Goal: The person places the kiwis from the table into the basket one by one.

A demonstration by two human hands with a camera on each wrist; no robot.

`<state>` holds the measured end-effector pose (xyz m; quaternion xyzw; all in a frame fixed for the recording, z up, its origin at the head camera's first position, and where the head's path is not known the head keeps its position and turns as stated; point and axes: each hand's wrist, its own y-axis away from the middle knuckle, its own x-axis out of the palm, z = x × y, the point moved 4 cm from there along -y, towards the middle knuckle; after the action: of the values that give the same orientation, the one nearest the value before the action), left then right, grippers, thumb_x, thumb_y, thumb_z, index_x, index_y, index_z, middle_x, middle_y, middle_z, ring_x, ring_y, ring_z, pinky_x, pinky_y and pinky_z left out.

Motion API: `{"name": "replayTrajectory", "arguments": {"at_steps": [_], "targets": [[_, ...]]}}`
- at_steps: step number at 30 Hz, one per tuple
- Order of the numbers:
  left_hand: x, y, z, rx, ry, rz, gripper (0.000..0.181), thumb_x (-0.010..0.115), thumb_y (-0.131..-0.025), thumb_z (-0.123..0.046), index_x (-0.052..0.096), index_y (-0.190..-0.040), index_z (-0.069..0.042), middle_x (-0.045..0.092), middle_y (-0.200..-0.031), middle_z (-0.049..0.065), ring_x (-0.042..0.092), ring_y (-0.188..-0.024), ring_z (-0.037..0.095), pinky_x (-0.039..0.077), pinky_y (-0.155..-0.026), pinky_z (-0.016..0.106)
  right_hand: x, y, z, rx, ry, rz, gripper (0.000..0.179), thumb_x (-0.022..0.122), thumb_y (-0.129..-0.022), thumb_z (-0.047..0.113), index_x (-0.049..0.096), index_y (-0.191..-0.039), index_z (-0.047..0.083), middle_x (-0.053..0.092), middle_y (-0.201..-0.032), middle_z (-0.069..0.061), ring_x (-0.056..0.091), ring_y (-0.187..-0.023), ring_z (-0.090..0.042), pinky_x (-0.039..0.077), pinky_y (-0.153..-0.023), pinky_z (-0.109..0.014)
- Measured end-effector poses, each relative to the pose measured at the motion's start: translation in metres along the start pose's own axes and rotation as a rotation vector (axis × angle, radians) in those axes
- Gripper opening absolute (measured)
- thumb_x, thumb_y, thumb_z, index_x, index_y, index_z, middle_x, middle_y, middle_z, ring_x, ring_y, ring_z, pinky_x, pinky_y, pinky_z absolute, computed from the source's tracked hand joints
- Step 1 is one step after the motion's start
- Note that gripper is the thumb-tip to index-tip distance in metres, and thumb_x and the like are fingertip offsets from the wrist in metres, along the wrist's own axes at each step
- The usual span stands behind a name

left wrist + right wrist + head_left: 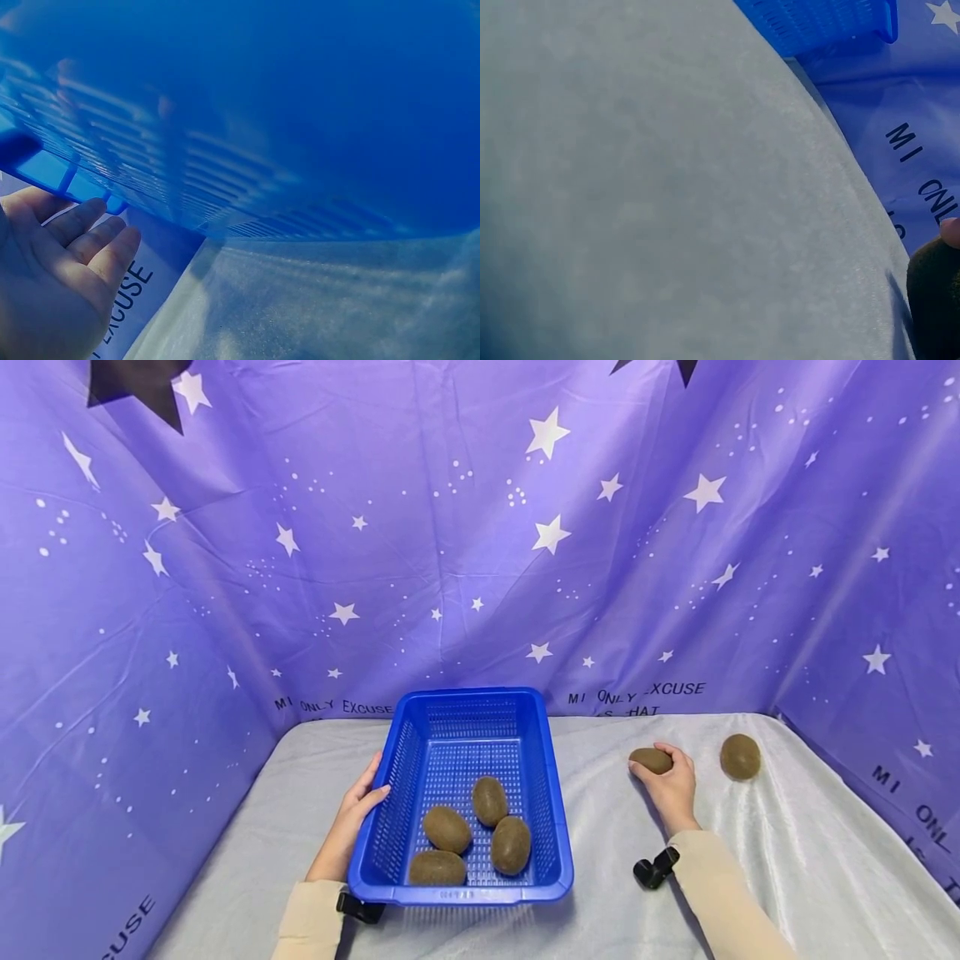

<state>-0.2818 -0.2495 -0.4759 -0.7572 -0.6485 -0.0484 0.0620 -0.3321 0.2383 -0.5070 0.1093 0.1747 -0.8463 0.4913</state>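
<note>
A blue plastic basket (459, 893) with slotted walls stands in the middle of the table, several brown kiwis lying inside, among them one kiwi (490, 801) nearest its centre. At the basket's left rim, my left hand (351, 827) holds on, thumb over the edge and fingers along the outer wall. The left wrist view shows that hand (64, 262) beside the slotted side. Right of the basket, my right hand (670, 787) pinches a kiwi (651, 761) between thumb and fingers. In the right wrist view only part of this kiwi (936, 300) and a fingertip appear.
Another kiwi (740, 757) lies to the right of my right hand. A pale grey cloth (600, 860) covers the table. Purple star-printed curtain (480, 527) hangs behind and along both sides.
</note>
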Motion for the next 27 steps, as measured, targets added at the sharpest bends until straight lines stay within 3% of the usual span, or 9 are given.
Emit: {"name": "replayTrajectory", "arguments": {"at_steps": [12,20,27], "targets": [[0.000,-0.001,0.000,0.018,-0.016,-0.008,0.064,0.045,-0.097,-0.012,0.014,-0.153,-0.017,0.015,-0.156,0.010,0.038,-0.125,0.029,0.047,-0.089,0.031,-0.005,0.005,0.016,-0.026,-0.009,0.015,0.058,0.074,-0.076,0.010,0.051,-0.128,0.001,0.039,-0.133,-0.024,0.041,-0.116,-0.038,0.034,-0.097,-0.048],[0.000,0.000,0.000,0.017,-0.003,0.003,0.065,0.045,-0.097,-0.012,0.011,-0.153,-0.015,0.014,-0.157,0.008,0.037,-0.126,0.031,0.048,-0.088,0.032,-0.001,0.011,0.031,-0.039,-0.004,0.102,0.058,0.074,-0.078,0.011,0.049,-0.129,0.000,0.037,-0.135,-0.026,0.041,-0.115,-0.038,0.034,-0.095,-0.048],[0.000,0.000,0.000,0.008,-0.016,-0.004,0.065,0.046,-0.097,-0.014,0.012,-0.153,-0.018,0.012,-0.157,0.003,0.033,-0.129,0.024,0.047,-0.090,0.027,0.003,0.014,0.040,-0.070,-0.003,0.159,0.059,0.074,-0.078,0.013,0.049,-0.130,0.000,0.037,-0.136,-0.025,0.041,-0.116,-0.037,0.034,-0.095,-0.047]]}}
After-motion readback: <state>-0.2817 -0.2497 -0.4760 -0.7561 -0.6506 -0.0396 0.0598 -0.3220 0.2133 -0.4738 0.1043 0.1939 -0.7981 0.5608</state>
